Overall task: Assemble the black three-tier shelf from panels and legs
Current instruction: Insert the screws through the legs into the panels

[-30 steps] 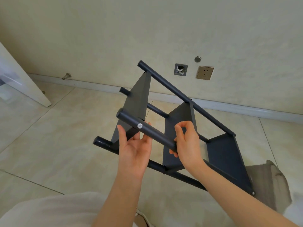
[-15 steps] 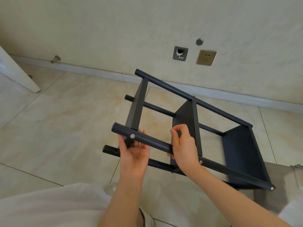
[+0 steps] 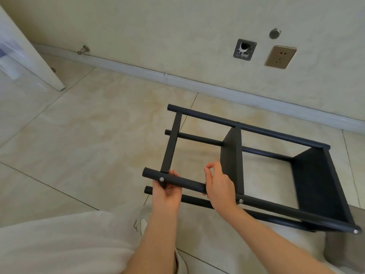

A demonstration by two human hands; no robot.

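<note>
no legible text, label, brand or number anywhere in view, nothing readable on the black shelf [image 3: 233, 155], no marking to make out on the wall socket [image 3: 280, 57]

shelf [image 3: 233, 155]: black, three panels [image 3: 316, 180] on four round legs [image 3: 246, 125]
pose: on its side, legs running left-right
place: near right

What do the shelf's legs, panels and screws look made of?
Legs: probably metal tube, matte black coat; round, slim, faint sheen. Panels: thin flat black sheet, metal or board, cannot tell. Screws: bright bare metal, silvery heads.
</note>
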